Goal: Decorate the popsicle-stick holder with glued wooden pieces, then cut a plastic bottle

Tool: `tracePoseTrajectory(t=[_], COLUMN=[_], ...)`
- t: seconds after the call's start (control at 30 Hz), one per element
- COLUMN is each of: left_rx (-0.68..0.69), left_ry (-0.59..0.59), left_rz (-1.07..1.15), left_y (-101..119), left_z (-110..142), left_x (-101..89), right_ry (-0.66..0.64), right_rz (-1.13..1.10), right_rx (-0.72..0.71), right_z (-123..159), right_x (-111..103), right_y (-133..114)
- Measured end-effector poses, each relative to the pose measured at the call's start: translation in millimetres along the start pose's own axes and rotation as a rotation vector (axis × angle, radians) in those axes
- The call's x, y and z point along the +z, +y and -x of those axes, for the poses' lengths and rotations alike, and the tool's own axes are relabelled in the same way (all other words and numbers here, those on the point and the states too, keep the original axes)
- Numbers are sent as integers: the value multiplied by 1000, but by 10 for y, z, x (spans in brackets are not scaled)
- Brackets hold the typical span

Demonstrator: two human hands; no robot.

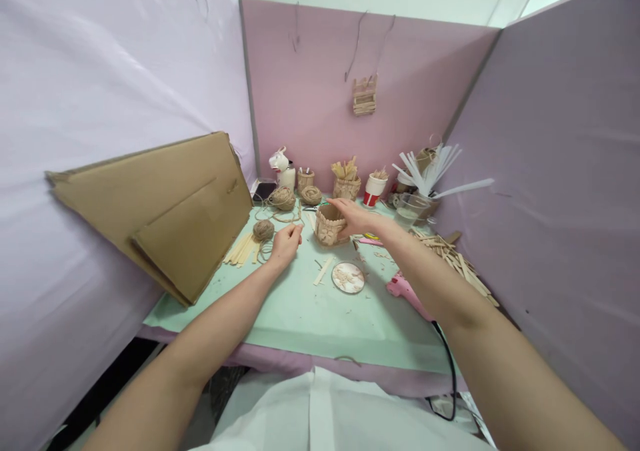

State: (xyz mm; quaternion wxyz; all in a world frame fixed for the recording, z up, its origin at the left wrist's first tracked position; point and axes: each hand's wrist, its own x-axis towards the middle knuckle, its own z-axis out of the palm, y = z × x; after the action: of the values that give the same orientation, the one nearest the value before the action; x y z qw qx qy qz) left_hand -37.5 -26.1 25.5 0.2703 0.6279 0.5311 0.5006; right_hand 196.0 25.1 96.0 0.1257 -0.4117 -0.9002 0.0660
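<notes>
My right hand (354,217) is at the right side of a small wood-clad pot (329,228), with its fingers over the rim and its thumb against the outer wall. The pot stands upright on the table, and its inside shows only in part. To the left, my left hand (287,245) is closed in a pinch, apart from the pot. Whatever is between those fingertips is too small to make out. Beside that hand lie a ball of twine (263,230) and a bundle of flat wooden sticks (242,250).
A round dish of wood shavings (349,278) sits in front of the pot. The pink glue gun (407,292) and its black cord lie at right, near piled sticks (465,270). Folded cardboard (175,218) leans at left. A stick-filled pot (347,188) and a red-white cup (374,190) stand behind.
</notes>
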Motion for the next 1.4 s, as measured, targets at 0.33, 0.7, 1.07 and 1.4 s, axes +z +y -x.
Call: tracePoseTrajectory(t=[0.33, 0.7, 1.07, 1.4], left_rx=[-8, -55, -33, -231], left_ry=[-26, -144, -103, -419], left_rz=[25, 83, 69, 59], left_y=[-46, -67, 5, 479], left_z=[-27, -1, 18, -108], left_x=[-3, 83, 117, -185], right_ry=[35, 535, 583, 551], right_rz=[157, -136, -328, -532], right_rx=[161, 414, 553, 599], right_z=[98, 1222, 1171, 444], right_x=[-385, -403, 25, 492], right_y=[53, -674, -528, -189])
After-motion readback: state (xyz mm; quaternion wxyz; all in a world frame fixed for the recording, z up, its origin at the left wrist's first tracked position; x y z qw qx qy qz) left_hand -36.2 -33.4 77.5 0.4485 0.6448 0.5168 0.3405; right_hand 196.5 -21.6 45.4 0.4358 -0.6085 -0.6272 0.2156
